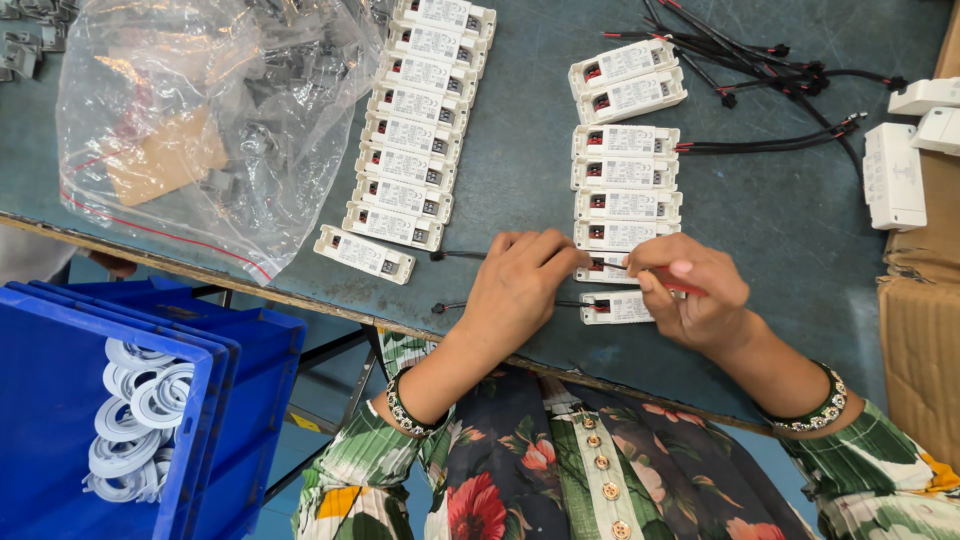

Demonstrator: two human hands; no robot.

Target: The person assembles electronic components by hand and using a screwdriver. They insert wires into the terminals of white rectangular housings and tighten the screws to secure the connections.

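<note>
At the near edge of the green surface (520,170), the left hand (520,290) is lying fingers-together over a black wire (458,255) and touching a small white driver box (612,307), last in a column of matching boxes (627,172). Right hand (695,292) is pinching a red-handled tool (680,285), tip sitting at the box terminal. Second row of boxes (415,130), clear parts bag (200,120) and blue bin (120,400) are sitting to the left

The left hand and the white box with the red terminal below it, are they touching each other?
Touching. The head view shows the left hand with fingertips pressed onto the white box.
</note>
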